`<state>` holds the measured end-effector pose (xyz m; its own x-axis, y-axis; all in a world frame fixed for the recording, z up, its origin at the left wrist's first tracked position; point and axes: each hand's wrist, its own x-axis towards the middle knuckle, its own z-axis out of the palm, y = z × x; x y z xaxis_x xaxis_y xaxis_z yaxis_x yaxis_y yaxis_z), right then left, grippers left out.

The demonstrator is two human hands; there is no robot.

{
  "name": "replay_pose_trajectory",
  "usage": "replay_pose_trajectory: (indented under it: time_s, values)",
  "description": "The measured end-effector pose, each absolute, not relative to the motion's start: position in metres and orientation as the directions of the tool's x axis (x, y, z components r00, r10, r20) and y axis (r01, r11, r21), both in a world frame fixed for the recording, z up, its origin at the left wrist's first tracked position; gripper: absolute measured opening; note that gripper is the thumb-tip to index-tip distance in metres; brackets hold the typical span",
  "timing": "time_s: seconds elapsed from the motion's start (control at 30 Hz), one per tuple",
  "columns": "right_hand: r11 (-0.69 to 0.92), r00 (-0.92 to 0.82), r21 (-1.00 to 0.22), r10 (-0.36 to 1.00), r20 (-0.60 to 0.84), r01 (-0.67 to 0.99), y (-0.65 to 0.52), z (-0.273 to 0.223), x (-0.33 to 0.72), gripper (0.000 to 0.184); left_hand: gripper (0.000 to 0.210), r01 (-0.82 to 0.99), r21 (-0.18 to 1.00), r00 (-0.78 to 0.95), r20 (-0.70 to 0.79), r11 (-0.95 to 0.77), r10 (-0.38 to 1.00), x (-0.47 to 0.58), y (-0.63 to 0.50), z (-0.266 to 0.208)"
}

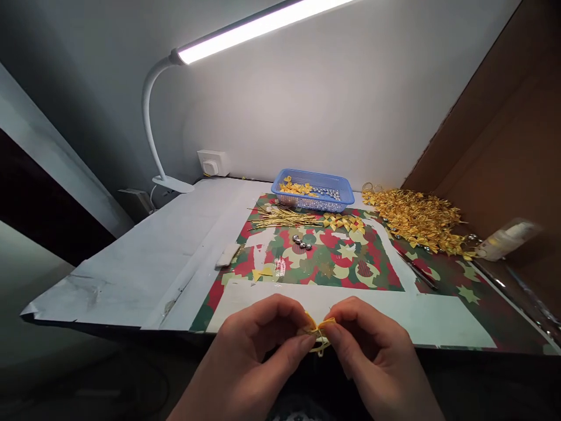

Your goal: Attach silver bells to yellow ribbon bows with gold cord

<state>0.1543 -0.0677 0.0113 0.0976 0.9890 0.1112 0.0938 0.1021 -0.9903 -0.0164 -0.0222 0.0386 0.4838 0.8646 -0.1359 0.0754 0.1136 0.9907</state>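
Close to my body, at the table's front edge, I hold a small folded yellow ribbon piece [322,327], possibly a bow. My left hand [256,348] pinches one side of it between thumb and index finger. On the other side, the thumb and fingers of my right hand [377,348] are closed on the ribbon. A thin yellow loop hangs below the fingertips. Much of the piece is hidden by my fingers. Beyond my hands, several silver bells [302,242] and a flat yellow ribbon scrap [262,273] lie on the patterned mat [326,269].
A blue basket [280,192] holds bows and silver bells at the back. Gold twist ties [284,218], folded ribbons [344,222] and a large gold pile [416,219] lie nearby. Tweezers [416,270] and a bottle [504,241] are right. A lamp [149,117] arches over the left.
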Motion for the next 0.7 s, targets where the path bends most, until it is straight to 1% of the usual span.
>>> replay_pose_trajectory:
  time_s: [0.03,0.1,0.17,0.23,0.37,0.5,0.57,0.6,0.67,0.7]
  values:
    - [0.072,0.095,-0.995,0.992,0.078,0.065,-0.067,0.013,0.154,0.023,0.005,0.05,0.988,0.503,-0.154,0.149,0.85,-0.018,-0.023,0.038]
    - [0.029,0.079,-0.999,0.996,0.03,0.019,-0.067,0.016,0.154,0.024,0.016,0.006,0.979,0.534,-0.174,0.202,0.827,-0.02,-0.024,0.039]
    - [-0.001,0.056,-1.0,0.998,-0.002,-0.016,-0.066,0.019,0.155,0.025,0.024,0.007,0.975,0.524,-0.191,0.22,0.83,-0.022,-0.025,0.04]
    - [-0.017,0.045,-0.999,0.999,-0.019,-0.028,-0.066,0.021,0.155,0.025,0.023,0.05,0.979,0.507,-0.197,0.2,0.839,-0.022,-0.024,0.044]
    - [-0.002,0.029,-1.0,1.0,-0.003,-0.018,-0.064,0.023,0.155,0.026,0.011,0.102,0.979,0.528,-0.204,0.177,0.824,-0.02,-0.021,0.05]
    - [0.004,-0.001,-1.0,1.0,0.004,-0.02,-0.062,0.022,0.157,0.025,0.013,0.103,0.977,0.504,-0.211,0.184,0.838,-0.017,-0.015,0.052]
    - [0.061,0.031,-0.998,0.998,0.061,0.018,-0.062,0.02,0.158,0.021,0.014,0.078,0.974,0.489,-0.224,0.213,0.843,-0.017,-0.012,0.051]
    - [0.116,0.077,-0.992,0.99,0.12,0.051,-0.063,0.019,0.158,0.017,0.014,0.061,0.971,0.476,-0.234,0.233,0.848,-0.017,-0.011,0.051]
    - [0.26,0.185,-0.955,0.941,0.284,0.145,-0.067,0.017,0.156,0.013,0.015,0.028,0.961,0.456,-0.256,0.274,0.852,-0.017,-0.01,0.049]
    - [0.333,0.23,-0.923,0.899,0.372,0.19,-0.07,0.016,0.154,0.017,0.015,0.012,0.956,0.448,-0.267,0.293,0.853,-0.017,-0.009,0.048]
